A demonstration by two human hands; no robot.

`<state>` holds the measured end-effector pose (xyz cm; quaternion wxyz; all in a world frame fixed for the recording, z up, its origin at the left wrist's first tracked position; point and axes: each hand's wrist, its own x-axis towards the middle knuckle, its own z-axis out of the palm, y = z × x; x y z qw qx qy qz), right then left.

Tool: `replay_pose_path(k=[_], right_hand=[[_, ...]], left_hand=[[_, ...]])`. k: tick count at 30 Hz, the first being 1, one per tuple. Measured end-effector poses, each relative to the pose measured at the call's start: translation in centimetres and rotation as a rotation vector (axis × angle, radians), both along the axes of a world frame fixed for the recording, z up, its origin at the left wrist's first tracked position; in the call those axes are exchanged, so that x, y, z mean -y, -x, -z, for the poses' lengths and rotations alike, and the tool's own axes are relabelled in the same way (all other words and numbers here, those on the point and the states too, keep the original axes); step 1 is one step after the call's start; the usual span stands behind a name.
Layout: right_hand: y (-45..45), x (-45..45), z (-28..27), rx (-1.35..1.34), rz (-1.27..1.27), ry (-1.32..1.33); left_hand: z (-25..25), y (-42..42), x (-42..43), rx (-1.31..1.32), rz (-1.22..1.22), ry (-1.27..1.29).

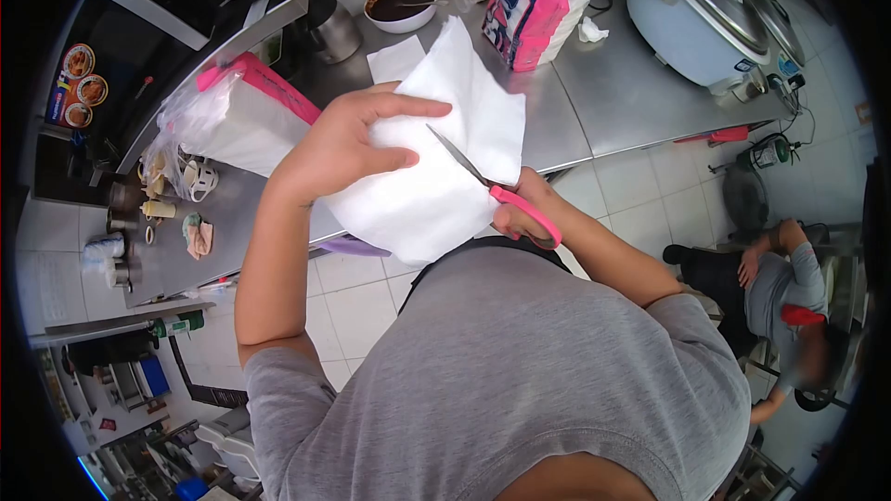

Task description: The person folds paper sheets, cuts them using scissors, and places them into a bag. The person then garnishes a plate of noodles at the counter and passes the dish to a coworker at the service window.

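My left hand (357,134) holds a stack of white paper napkins (422,199) at its upper left side. The thumb and index finger lie apart on top, and the other fingers are hidden behind the paper. My right hand (527,204) grips pink-handled scissors (529,211) at the right edge of the napkins. One metal blade points up and left across the white sheets; whether the other blade is under the paper, I cannot tell. The napkins are at the counter's front edge, in front of my body.
Left of my arm lies an opened pink-and-clear napkin pack (246,121). Behind stand a bowl of dark sauce (401,7), a metal pitcher (332,30), another pink pack (526,9) and a large white cooker (691,19). A person (784,292) sits at the right.
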<state>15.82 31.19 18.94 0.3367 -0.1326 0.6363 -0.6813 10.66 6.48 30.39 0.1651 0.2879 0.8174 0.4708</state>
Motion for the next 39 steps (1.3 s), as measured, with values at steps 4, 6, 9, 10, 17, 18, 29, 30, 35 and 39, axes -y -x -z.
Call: replay_pose_path(k=[4,6,9,10,17,18,29,30,35,39], right_hand=[[-0.6,1.1,-0.6,-0.033,0.067,0.031],[-0.5,1.4,-1.5,-0.039,0.047,-0.030],[-0.3,2.4,-0.5,-0.280,0.089,0.070],[-0.3,2.8,0.0,-0.400,0.116,0.136],[-0.6,4.0,-1.1,-0.131,0.068,0.106],[-0.7,4.3,-0.8,-0.149,0.088,0.102],[-2.4,6.6,-1.4,-0.192,0.128,0.083],[-2.6,6.7,-1.0,-0.213,0.119,0.125],[-3.1,7.9,-1.2,-0.151,0.048,0.341],[-3.2,8.5,-1.4,-0.318,0.109,0.191]], left_hand=[[-0.4,-0.6,0.9,0.000,-0.031,-0.001],[-0.2,-0.8,1.3,-0.006,-0.031,-0.019],[-0.1,-1.1,1.6,0.003,-0.020,-0.021],[0.3,-1.2,1.7,0.008,-0.007,-0.001],[1.0,-1.3,2.5,0.097,-0.091,-0.116],[1.2,-1.2,2.8,0.100,-0.081,-0.134],[1.8,-1.6,4.8,0.216,-0.021,-0.300],[1.7,-1.8,4.7,0.256,-0.027,-0.322],[1.7,-3.1,4.7,0.432,-0.069,-0.406],[2.2,-3.3,5.2,0.421,-0.056,-0.428]])
